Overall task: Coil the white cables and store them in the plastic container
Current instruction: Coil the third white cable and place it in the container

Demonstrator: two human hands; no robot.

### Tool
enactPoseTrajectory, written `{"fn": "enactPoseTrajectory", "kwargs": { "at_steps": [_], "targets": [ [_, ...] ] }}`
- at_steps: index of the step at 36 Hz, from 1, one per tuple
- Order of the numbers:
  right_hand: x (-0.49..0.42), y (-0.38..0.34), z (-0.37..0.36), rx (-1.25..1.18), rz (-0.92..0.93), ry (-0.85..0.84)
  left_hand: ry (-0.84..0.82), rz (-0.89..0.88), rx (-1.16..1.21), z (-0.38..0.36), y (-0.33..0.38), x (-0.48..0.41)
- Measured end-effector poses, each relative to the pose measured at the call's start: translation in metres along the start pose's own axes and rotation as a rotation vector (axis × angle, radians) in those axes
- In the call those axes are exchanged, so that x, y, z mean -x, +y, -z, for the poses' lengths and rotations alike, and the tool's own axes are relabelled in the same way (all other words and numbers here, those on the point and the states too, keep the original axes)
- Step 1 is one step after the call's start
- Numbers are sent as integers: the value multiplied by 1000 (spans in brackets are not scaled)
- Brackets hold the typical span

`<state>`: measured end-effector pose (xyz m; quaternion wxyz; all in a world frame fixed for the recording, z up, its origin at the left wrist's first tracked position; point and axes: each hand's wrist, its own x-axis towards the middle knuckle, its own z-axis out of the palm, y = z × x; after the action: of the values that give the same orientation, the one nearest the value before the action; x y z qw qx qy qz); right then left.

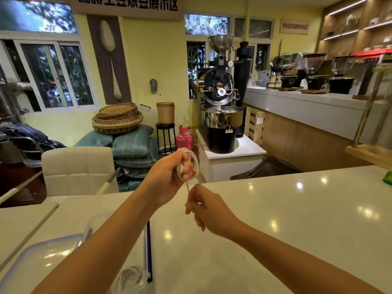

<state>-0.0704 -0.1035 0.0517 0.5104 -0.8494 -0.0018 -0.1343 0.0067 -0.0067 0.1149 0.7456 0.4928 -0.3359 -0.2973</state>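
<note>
My left hand (pixel 169 177) is raised above the white counter (pixel 297 209) and grips a white cable (pixel 194 161) wound in loops around its fingers. A short free end of the cable hangs down from the coil. My right hand (pixel 207 209) pinches that free end just below the left hand. The clear plastic container (pixel 135 276) with a blue clip sits at the near edge under my left forearm, partly hidden, and more white cable shows inside it.
A clear lid with a blue rim (pixel 44 255) lies at the near left. A green object (pixel 388 177) sits at the counter's far right edge. Beyond the counter stand a white chair (pixel 78 168) and a coffee roaster (pixel 220 115).
</note>
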Motion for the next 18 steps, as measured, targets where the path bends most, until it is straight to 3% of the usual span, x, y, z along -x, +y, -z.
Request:
{"fn": "enactPoseTrajectory", "kwargs": {
  "at_steps": [10, 18],
  "targets": [
    [6, -21, 21, 396, 195, -226, 89, 60, 3, 7, -10, -2],
    [5, -37, 48, 492, 487, -56, 78, 97, -24, 5, -9, 0]
  ]
}}
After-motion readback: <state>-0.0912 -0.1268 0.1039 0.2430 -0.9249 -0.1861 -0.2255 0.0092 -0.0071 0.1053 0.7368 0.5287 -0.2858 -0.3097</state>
